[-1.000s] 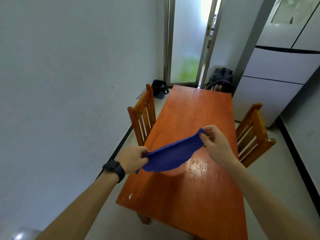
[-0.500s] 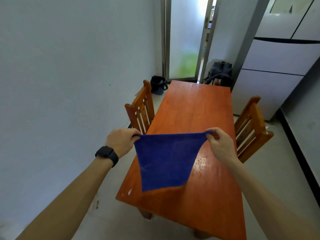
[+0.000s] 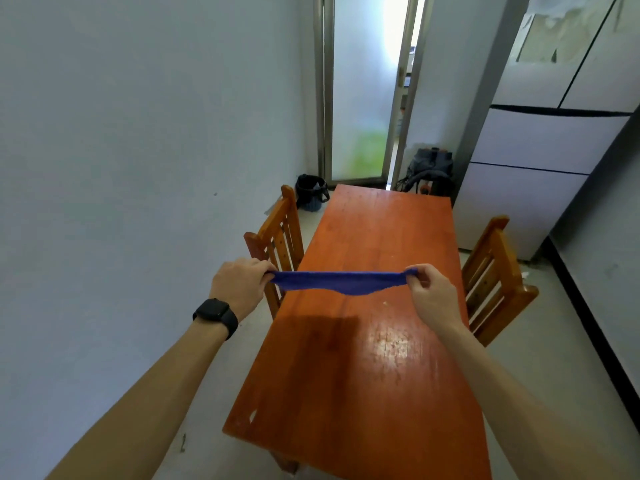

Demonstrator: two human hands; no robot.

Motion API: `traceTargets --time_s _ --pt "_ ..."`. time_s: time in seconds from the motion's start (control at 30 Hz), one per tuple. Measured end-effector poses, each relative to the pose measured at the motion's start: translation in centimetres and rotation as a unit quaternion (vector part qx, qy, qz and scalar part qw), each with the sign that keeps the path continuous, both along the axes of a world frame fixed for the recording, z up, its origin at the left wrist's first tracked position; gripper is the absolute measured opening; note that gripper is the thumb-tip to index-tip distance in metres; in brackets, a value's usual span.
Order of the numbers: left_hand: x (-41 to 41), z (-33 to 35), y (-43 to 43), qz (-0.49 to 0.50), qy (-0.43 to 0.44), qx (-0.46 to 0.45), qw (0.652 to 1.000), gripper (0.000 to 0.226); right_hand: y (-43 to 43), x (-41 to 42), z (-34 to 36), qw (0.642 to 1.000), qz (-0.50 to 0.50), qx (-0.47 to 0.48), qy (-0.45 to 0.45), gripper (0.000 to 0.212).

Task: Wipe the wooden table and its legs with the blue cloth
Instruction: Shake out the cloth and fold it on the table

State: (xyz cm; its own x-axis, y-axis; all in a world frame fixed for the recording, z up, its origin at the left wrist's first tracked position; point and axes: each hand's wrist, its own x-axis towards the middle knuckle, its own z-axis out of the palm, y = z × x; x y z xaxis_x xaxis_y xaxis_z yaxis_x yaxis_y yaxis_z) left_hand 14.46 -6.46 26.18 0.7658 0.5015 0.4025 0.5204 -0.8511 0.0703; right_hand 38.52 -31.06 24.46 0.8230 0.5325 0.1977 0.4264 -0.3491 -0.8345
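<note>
We've got the blue cloth [image 3: 341, 281] stretched flat between both hands in the middle of the frame, held up above the tabletop [image 3: 363, 358] and not touching it; the cloth sags a bit in the middle and throws a dark shadow on the wood just below. Our left hand [image 3: 239, 284] is pinched shut on the cloth's left end, with a black watch [image 3: 216, 316] on that wrist; our right hand [image 3: 431, 292] is pinched on the right end, so the hands are well apart with the cloth pulled taut between them.

The tabletop is orange-brown wood, running from the bottom of the frame up toward the centre; there's a shiny glare patch right of centre and a small pale chip near the lower left corner. One wooden chair [image 3: 275, 240] sits tucked against the left edge, another chair [image 3: 495, 275] on the right edge. At the far end, upper middle of the frame, there's a frosted glass door [image 3: 360, 88], a dark bucket [image 3: 310, 192] on the floor left of it and a dark bag [image 3: 429, 168] to its right; a pale fridge [image 3: 540, 150] fills the upper right.
</note>
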Motion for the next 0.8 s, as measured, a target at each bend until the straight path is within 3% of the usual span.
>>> traceTargets --time_s 0.17,0.37,0.47,0.57,0.67,0.8 --pt "-4.0 -3.7 -2.7 -0.063 0.026 0.031 0.997 0.014 -3.9 -2.9 -3.3 0.998 0.025 -0.053 0.022 0.013" --pt "-10.3 -11.8 -8.7 -0.069 0.128 -0.094 0.985 0.01 -9.9 -8.5 -11.0 0.982 0.047 -0.154 0.102 0.015" --pt "-13.1 -15.2 -11.3 -0.057 0.25 -0.199 0.946 0.018 -13.5 -11.8 -14.5 0.964 0.067 -0.211 0.15 0.017" --pt "-15.0 -16.7 -13.1 -0.044 0.297 -0.303 0.905 0.013 -16.4 -14.7 -17.0 0.936 0.096 -0.268 0.206 0.02" --pt "-15.7 -17.5 -14.0 0.013 0.286 -0.398 0.872 0.009 -17.7 -15.9 -18.3 0.919 0.115 -0.304 0.225 0.017" --pt "-15.5 -18.8 -13.4 0.099 0.197 -0.525 0.822 0.005 -16.3 -15.0 -19.1 0.912 0.105 -0.306 0.254 0.015"
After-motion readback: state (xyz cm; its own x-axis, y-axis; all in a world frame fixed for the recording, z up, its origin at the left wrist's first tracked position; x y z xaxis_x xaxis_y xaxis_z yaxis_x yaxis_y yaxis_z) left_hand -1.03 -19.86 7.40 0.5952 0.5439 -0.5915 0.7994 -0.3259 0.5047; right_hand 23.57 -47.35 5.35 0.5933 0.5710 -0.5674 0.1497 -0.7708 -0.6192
